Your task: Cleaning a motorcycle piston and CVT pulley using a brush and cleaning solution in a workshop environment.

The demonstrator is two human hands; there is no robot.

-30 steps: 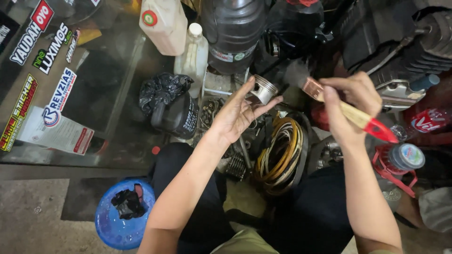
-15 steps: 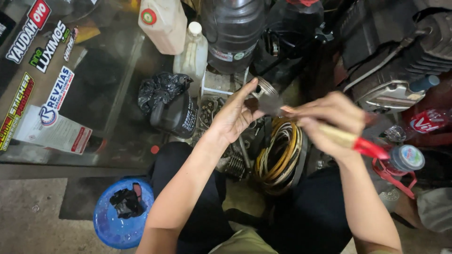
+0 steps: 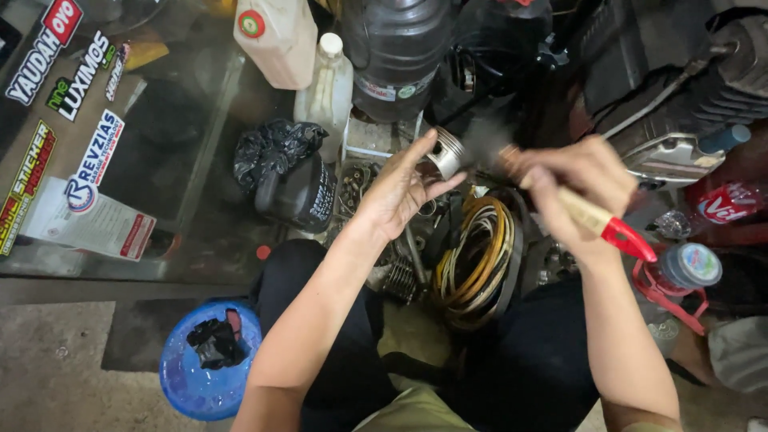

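My left hand (image 3: 400, 190) holds a small round metal piston (image 3: 445, 152) up in its fingertips, above a cluttered floor. My right hand (image 3: 578, 186) grips a paintbrush (image 3: 596, 219) with a wooden handle and red end; the bristle end is blurred and lies against the piston. Both forearms reach forward over my dark trousers. Below the hands lies a coil of yellow and black cables (image 3: 478, 264).
A white jug (image 3: 276, 36), a white bottle (image 3: 326, 80) and a black container (image 3: 398, 52) stand at the back. A black bag and black pot (image 3: 292, 180) lie left of the hand. A blue bowl (image 3: 204, 372) sits at lower left. Engine parts (image 3: 688, 104) crowd the right.
My right hand has swung the brush in from the right, bringing the bristles onto the piston. My left hand keeps the piston almost still.
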